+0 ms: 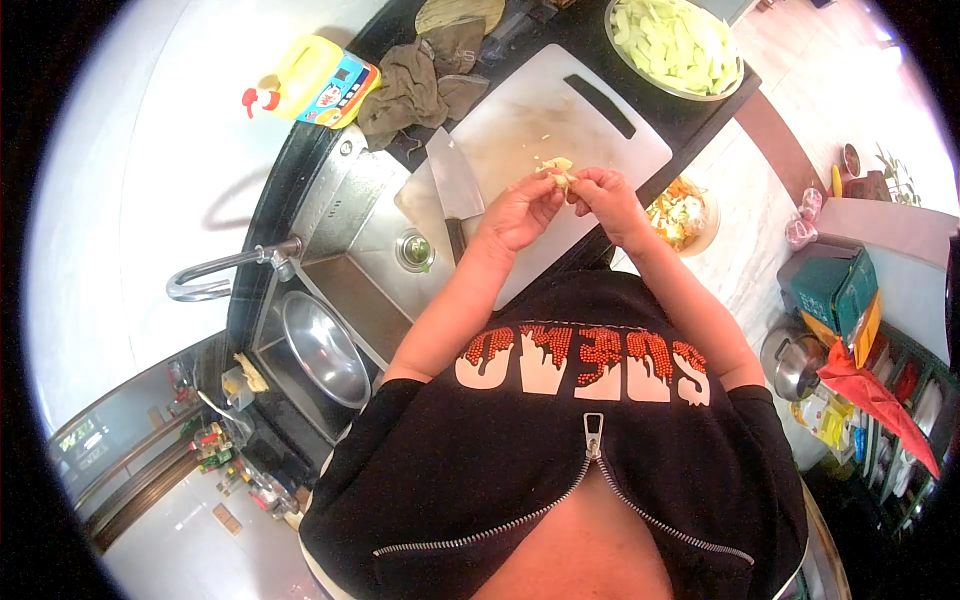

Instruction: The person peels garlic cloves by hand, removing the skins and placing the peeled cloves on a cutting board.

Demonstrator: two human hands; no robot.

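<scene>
Over the white cutting board [510,110], both hands meet at a small pale yellowish piece of food [562,180]. My left hand [522,210] pinches it from one side, and my right hand [608,205] holds it from the other. Small pale bits lie on the board just beyond the fingertips. A cleaver [454,175] rests on the board beside my left hand, its dark handle partly hidden by the wrist. What exactly the piece is cannot be made out.
A bowl of sliced green vegetable [677,45] stands at the top right. Left are a yellow bottle [318,85], grey cloths [410,95], a faucet [230,268], a sink and a metal bowl [325,348]. A bin with scraps [685,215] is beyond the counter edge.
</scene>
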